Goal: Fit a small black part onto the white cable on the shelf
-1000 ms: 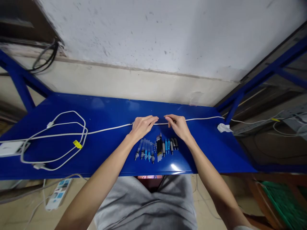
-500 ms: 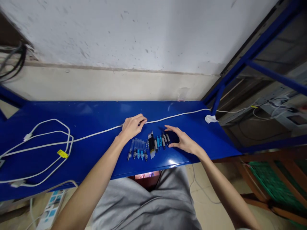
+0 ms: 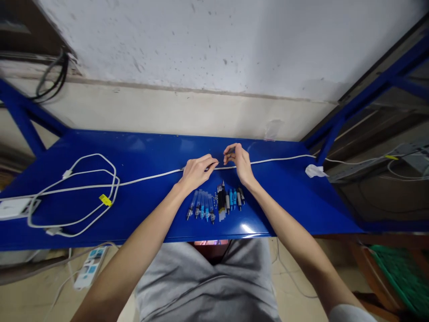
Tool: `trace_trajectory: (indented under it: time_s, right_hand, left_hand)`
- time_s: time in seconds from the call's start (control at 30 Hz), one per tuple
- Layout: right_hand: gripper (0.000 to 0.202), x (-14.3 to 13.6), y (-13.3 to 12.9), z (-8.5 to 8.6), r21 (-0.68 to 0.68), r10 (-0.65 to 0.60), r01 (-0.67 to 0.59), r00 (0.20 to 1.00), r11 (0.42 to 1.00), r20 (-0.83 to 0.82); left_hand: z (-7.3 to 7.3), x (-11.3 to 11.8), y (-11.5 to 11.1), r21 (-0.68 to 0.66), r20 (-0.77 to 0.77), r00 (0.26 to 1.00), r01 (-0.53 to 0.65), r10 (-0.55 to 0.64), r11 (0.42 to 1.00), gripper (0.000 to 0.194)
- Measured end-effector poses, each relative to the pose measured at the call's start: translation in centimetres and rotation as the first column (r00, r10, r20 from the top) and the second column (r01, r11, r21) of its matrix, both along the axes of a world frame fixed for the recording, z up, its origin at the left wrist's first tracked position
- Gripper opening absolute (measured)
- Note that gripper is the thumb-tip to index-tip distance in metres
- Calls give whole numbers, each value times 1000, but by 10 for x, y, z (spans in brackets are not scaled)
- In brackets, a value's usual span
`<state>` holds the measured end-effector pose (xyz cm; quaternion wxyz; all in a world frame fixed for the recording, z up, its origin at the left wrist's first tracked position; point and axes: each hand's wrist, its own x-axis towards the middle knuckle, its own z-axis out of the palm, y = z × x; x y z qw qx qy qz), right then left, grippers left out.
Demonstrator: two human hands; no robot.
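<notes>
Fingers of both hands, left hand (image 3: 196,170) and right hand (image 3: 238,162), pinch small dark pen parts over the thin white cable (image 3: 150,179) on the glossy blue metal shelf (image 3: 140,210). Slender plastic pen pieces (image 3: 216,205) lie in a row just before them, near the front edge.

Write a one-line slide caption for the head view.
Left hand and right hand pinch small pen parts above a row of pen parts on a blue shelf, beside a white cable.

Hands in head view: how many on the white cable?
2. Left hand rests on the white cable; right hand is beside it, pinching a small dark part just above the cable.
</notes>
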<state>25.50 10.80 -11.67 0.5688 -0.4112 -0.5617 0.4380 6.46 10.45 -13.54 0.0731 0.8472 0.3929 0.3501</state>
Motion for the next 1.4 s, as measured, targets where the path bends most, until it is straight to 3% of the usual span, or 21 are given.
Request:
trace_trajectory:
  time_s: [0.23,0.43,0.77,1.07,1.4]
  right_hand:
    - [51,5,-19,-8,-23,36,-37,999,999,-33]
    - [41,1,-19,-10,-26,18,-18,1000,999,-25]
    - [44,5,-16,-11,-41,-30,25,992,999,-124]
    - [46,8,-16,-12,-60,-35,32,998,998,-56]
    - [47,8,-16,-15,-112,-61,48,991,993,-119]
  left_hand:
    - [-2,3,-2,16,79,995,64,-65,998,30]
    - [-2,0,-1,11,65,997,40,-41,999,28]
    - [-2,2,-4,8,93,995,29,-29,1000,30]
    - [-3,4,-3,23,122,992,6,-9,1000,31]
    - [-2,4,-3,27,92,996,-5,3,1000,33]
